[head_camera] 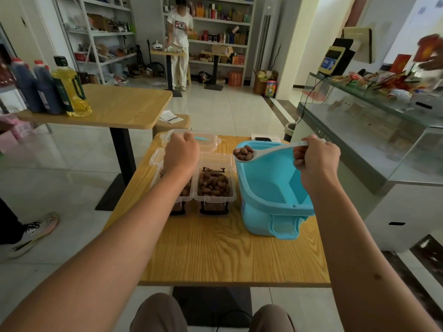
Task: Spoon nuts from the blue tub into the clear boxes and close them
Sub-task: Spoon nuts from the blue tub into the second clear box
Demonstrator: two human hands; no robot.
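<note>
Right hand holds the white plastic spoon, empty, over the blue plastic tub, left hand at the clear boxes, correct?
Not quite: the head view shows the white plastic spoon loaded with brown nuts, held by the right hand over the blue plastic tub.

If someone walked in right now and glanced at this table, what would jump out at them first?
Probably the blue tub on the right side of the wooden table, with the right hand holding a spoon heaped with brown nuts over its rim. Just left of it sit two clear boxes of nuts, lids open, and the left hand grips the lid of the left one.
</note>
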